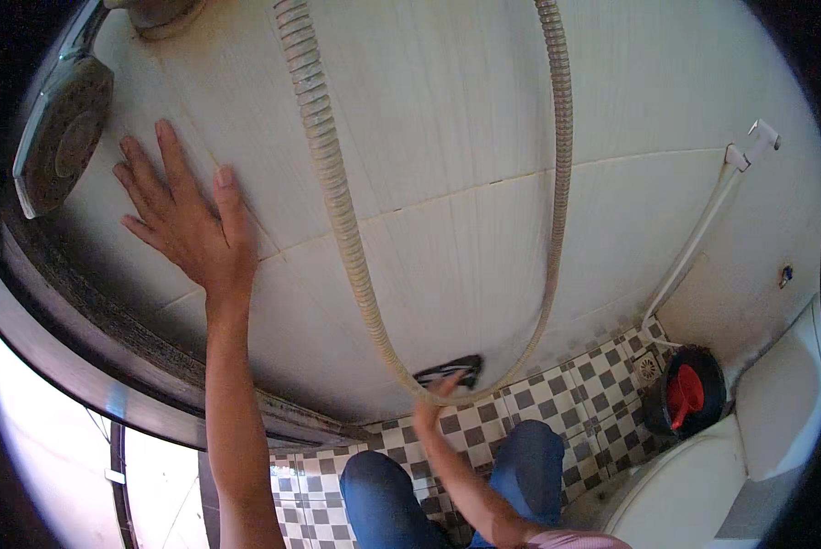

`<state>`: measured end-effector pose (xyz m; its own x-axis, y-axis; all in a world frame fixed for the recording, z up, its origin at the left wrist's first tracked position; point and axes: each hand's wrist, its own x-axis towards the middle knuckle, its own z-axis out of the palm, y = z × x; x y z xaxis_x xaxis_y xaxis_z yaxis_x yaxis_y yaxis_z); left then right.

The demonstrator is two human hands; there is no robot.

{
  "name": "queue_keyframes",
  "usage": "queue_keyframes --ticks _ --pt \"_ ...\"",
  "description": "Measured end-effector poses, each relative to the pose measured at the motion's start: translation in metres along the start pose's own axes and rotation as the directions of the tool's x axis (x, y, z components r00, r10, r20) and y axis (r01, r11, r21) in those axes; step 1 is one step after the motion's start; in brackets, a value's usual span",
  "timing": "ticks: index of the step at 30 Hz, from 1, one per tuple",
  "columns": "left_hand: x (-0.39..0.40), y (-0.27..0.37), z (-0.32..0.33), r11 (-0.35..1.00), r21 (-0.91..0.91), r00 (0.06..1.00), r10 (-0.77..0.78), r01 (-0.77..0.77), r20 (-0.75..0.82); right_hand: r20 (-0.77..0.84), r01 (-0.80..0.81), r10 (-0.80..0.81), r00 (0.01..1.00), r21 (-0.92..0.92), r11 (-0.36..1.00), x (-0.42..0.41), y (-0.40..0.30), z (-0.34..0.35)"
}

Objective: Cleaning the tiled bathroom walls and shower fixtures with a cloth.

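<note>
My left hand [194, 213] is spread flat on the pale tiled wall [438, 274], fingers apart, with nothing in it. Low on the same wall, my right hand [441, 398] grips a black scrub brush or similar tool [462, 370] whose face lies against the tiles; its exact kind is hard to tell. A ribbed shower hose [342, 199] hangs in a long loop in front of the wall, and its bottom bend crosses at my right hand. The shower head [67, 137] is at the upper left, near my left fingertips.
A dark bucket [715, 391] with a red dipper [685, 398] stands in the corner near a floor drain [647, 367] and the white toilet [691, 480]. A white pipe [691, 247] runs down the wall. Checkered tiles [588, 384] cover the floor; a dark-edged door frame [143, 336] is left.
</note>
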<state>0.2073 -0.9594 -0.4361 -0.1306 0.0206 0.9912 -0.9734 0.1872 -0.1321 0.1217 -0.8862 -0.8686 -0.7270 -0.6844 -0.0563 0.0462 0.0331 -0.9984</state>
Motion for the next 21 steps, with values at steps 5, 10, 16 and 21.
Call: queue_keyframes --ticks 5,10,16,21 --pt "0.0 -0.001 0.001 1.0 -0.008 1.0 0.029 -0.029 0.001 0.25 0.199 -0.219 0.943 0.105 0.974 -0.072 -0.047 0.029" --pt "0.002 -0.001 -0.001 1.0 -0.002 0.999 0.031 -0.031 0.019 0.299 0.225 -0.146 0.943 -0.246 0.943 -0.013 0.003 -0.005" --pt "0.001 0.001 0.001 0.999 -0.006 0.999 0.044 -0.044 0.007 -0.28 0.086 -0.02 0.96 0.227 0.97 0.152 0.061 -0.092" --pt "0.001 0.003 0.003 1.0 -0.002 1.0 0.027 -0.027 -0.007 -0.289 -0.043 0.142 0.947 0.323 0.946 0.16 0.094 -0.083"
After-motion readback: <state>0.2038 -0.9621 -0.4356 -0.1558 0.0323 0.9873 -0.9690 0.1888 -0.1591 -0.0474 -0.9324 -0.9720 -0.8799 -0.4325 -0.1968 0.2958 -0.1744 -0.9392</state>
